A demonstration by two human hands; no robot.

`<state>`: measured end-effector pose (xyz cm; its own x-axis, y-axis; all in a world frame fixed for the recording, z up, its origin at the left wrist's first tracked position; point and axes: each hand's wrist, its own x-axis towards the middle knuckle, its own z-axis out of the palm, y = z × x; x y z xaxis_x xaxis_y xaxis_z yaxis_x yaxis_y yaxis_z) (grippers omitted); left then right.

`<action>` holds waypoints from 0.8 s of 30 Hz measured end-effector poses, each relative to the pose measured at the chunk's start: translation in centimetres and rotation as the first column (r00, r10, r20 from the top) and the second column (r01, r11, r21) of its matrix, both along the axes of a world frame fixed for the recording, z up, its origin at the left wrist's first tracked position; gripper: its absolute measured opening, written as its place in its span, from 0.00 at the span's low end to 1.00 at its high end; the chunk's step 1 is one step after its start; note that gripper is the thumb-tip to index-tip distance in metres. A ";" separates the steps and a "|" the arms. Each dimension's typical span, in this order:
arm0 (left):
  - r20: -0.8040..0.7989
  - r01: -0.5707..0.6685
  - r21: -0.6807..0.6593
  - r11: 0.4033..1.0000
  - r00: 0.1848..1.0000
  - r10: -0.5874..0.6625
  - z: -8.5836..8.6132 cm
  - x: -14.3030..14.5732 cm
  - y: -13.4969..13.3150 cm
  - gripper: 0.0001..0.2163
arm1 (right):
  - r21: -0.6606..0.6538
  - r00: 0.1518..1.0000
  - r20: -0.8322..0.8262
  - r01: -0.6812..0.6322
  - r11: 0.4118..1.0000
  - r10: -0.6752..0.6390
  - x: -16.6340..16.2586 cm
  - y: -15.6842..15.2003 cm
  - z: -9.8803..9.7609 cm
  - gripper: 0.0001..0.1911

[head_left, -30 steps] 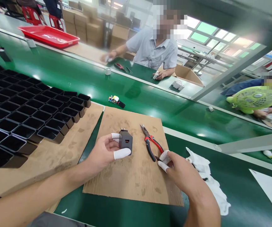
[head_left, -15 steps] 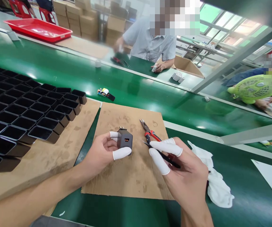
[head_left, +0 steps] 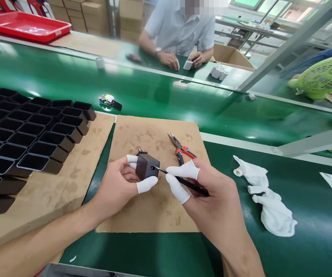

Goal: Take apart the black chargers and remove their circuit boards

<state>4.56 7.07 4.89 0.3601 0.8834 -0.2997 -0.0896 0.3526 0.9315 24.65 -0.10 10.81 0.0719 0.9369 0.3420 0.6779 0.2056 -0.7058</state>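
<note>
My left hand point(head_left: 115, 186), with white finger cots on thumb and fingers, grips a black plug charger point(head_left: 144, 167) by its sides. Its metal prongs point up and away, and a small rectangular port faces right. Pinched between the thumb and finger of my right hand point(head_left: 216, 202), also in white cots, are black tweezers point(head_left: 193, 186). Their thin tip is at the port opening; whether it goes inside I cannot tell. Beneath both hands lies a stained cardboard sheet point(head_left: 157, 129). Red-and-black needle-nose pliers point(head_left: 180, 148) rest on it, just beyond the tweezers.
Rows of open black housings point(head_left: 47, 142) cover the left side. A small circuit board point(head_left: 107, 100) lies on the green belt point(head_left: 154, 96) ahead. Crumpled white gloves point(head_left: 275, 209) are at right. Opposite sits a co-worker point(head_left: 180, 34); a red tray point(head_left: 27, 27) and green fan point(head_left: 324, 77) stand farther off.
My right hand has moved left, bringing the tweezers' tip to the port. The charger is turned somewhat in my left hand. Across the belt, the co-worker's hands have come closer together.
</note>
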 end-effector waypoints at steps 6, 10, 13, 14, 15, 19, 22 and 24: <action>-0.044 -0.027 0.065 0.998 0.999 0.030 -0.1 0.0 -0.2 0.26 | -0.026 0.999 0.034 0.014 1.000 -0.013 -0.3 0.0 -0.1 0.09; -0.058 -0.040 0.095 0.995 0.997 0.046 0.0 -0.1 -0.4 0.26 | -0.017 0.998 0.055 0.027 0.999 -0.026 -0.5 -0.1 -0.3 0.09; -0.081 -0.038 0.138 0.990 0.995 0.050 0.0 -0.1 -0.5 0.25 | 0.000 0.998 0.054 0.016 1.000 -0.016 -0.6 -0.1 -0.4 0.08; -0.090 -0.040 0.151 0.988 0.994 0.054 0.0 -0.1 -0.5 0.25 | 0.007 0.998 0.056 0.011 1.000 -0.012 -0.6 -0.1 -0.4 0.08; -0.097 -0.043 0.161 0.986 0.993 0.060 -0.1 -0.1 -0.5 0.25 | 0.011 0.998 0.061 0.006 1.000 -0.007 -0.6 0.0 -0.4 0.08; -0.121 -0.053 0.183 0.982 0.990 0.076 -0.4 -0.1 -0.5 0.24 | 0.001 0.994 0.110 0.007 1.000 -0.007 -0.8 -0.1 -0.4 0.09; -0.151 -0.073 0.211 0.975 0.983 0.107 -0.6 0.1 -0.4 0.24 | -0.001 0.988 0.149 0.028 1.000 -0.027 -0.9 -0.2 -0.5 0.08; -0.158 -0.091 0.238 0.967 0.979 0.131 -0.6 0.4 -0.4 0.23 | -0.003 0.984 0.172 0.048 0.999 -0.047 -1.0 -0.2 -0.6 0.08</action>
